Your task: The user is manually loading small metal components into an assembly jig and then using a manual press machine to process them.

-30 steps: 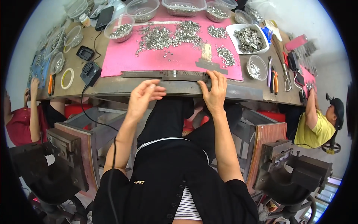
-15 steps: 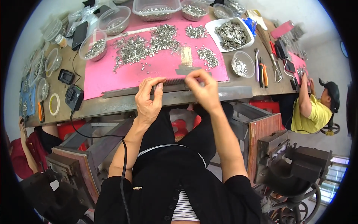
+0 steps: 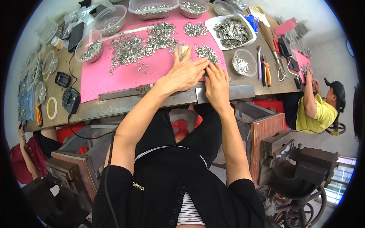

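I see a mat (image 3: 97, 85) on the table (image 3: 238, 79), with little metal bits (image 3: 161, 36) on it. A tub (image 3: 152, 17) stands behind them. Pliers (image 3: 268, 75) lie right of the mat, a tape ring (image 3: 48, 108) left.

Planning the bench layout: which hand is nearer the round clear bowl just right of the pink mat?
Right: the right hand is left of the bowl and nearer the body; the left hand is farther left.

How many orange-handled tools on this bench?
2: pliers to the right of the right hand, and another tool at far left, beside the pale ring. Others could be hidden behind the arms or clutter.
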Demonstrator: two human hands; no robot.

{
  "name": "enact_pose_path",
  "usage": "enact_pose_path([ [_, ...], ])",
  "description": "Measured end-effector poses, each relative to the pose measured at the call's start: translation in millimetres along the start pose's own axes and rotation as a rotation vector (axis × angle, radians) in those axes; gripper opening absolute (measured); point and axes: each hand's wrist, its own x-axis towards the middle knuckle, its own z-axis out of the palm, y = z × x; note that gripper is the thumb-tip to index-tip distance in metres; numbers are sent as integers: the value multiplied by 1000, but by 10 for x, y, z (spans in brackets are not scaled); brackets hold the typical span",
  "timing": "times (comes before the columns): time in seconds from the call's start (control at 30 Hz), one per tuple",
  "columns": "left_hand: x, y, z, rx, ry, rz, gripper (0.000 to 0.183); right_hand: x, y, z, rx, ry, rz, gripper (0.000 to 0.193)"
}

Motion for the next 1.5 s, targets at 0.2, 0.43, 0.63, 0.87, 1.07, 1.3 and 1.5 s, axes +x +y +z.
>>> enact_pose_path([
  [0.2, -293, 16, -164, -142, -33, -67, 36, -127, -38, -127, 154, -65, -67, 34],
  [0.43, -21, 22, -116, -166, 316, -123, 14, -13, 13, -118, 377, 196, 192, 16],
  [0.63, 46, 117, 69, -74, 341, -124, 12, 34, 63, -43, 265, 189, 145, 16],
  [0.87, 73, 72, 132, -38, 309, -161, 14, 83, 144, -37, 284, 172, 129, 18],
  [1.07, 15, 7, 138, 3, 356, -124, 13, 123, 115, -12, 142, 124, 88, 15],
  [1.3, -415, -16, -263, -106, 460, -108, 6, 197, 131, -6, 19, 102, 43, 8],
  [1.5, -922, 14, -277, -128, 453, -113, 8, 179, -418, 3, 421, 59, -135, 14],
])
